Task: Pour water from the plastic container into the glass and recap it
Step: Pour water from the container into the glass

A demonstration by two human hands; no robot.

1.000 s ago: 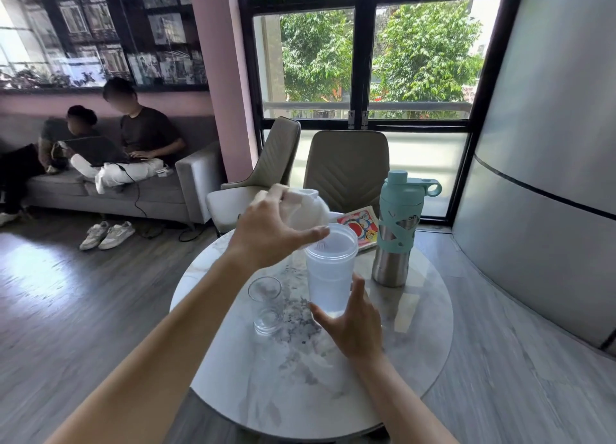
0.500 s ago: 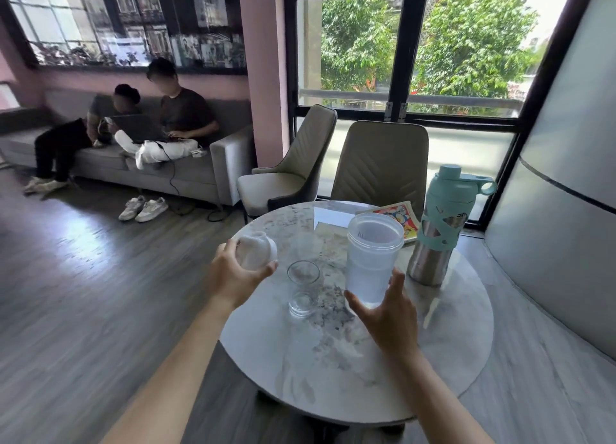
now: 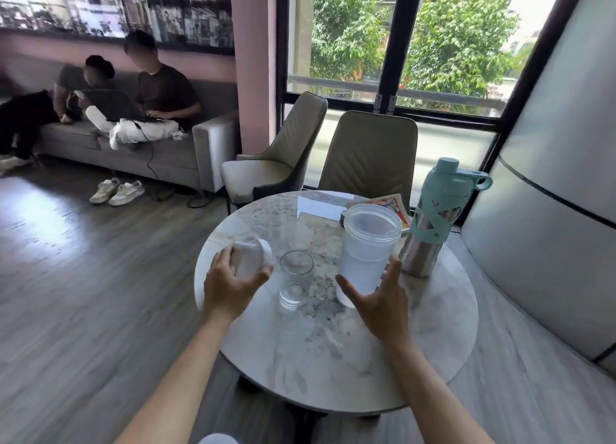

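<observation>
The left hand is curled around a white lid, thumb on the near side and fingers wrapped over the far side, holding it at the left edge of the round marble tabletop. Whether the lid touches the surface cannot be told. The right hand is spread, thumb pointing left and fingers fanned upward, cupped loosely just in front of the plastic container; its fingertips lie against or very close to the container's lower wall, though firm contact cannot be confirmed.

The container stands upright and uncapped, translucent, with water showing in its lower part. Between the two hands, nearer the left one, stands a small clear drinking glass, upright, with at most a little liquid at the bottom.

Beyond the right hand and just to the right of the container stands a steel water bottle with a mint-green cap and sleeve. Behind the container lie a colourful booklet and a white sheet of paper. Two beige chairs stand past the far rim of the tabletop, before a window.
</observation>
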